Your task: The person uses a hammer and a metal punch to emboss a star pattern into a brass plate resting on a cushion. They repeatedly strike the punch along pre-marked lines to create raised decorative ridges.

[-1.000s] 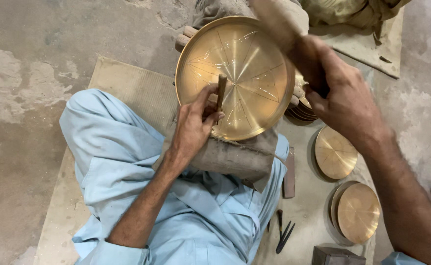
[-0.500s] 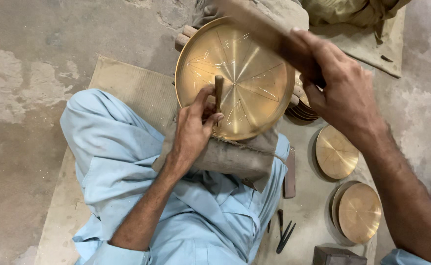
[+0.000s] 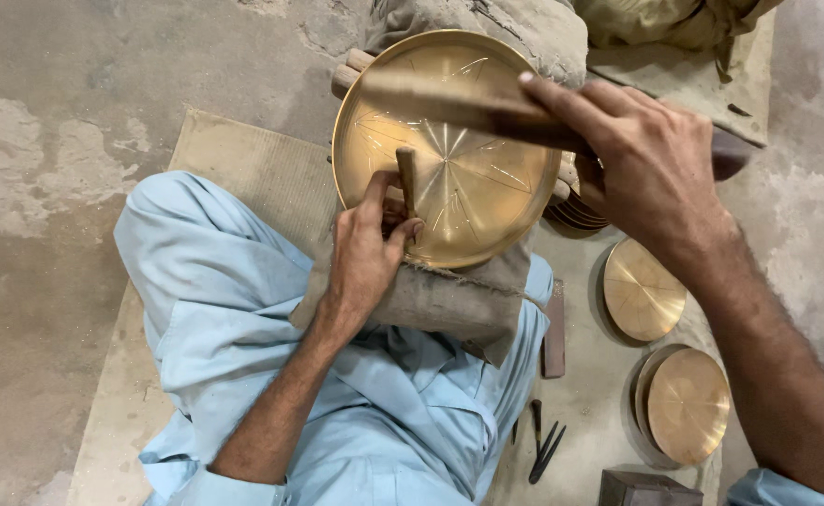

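Note:
A round brass plate (image 3: 487,201) with engraved lines radiating from its centre rests on a cloth-wrapped pad (image 3: 440,305) over my lap. My left hand (image 3: 365,253) is shut on a short wooden-handled chisel (image 3: 407,178), held upright with its tip on the plate left of centre. Above the plate, my right hand (image 3: 651,164) grips a wooden mallet (image 3: 449,101), which lies across the plate's upper part and is blurred.
Smaller brass plates lie on the mat at right (image 3: 642,290) and lower right (image 3: 689,405), with more stacked behind my right hand (image 3: 576,215). Thin dark tools (image 3: 543,445) and a dark block (image 3: 554,328) lie beside my leg. Cloth bundles (image 3: 524,33) sit beyond the plate.
My right hand has brought the mallet down and to the left, from above the plate's far rim toward the chisel top. My left hand keeps the chisel in nearly the same spot.

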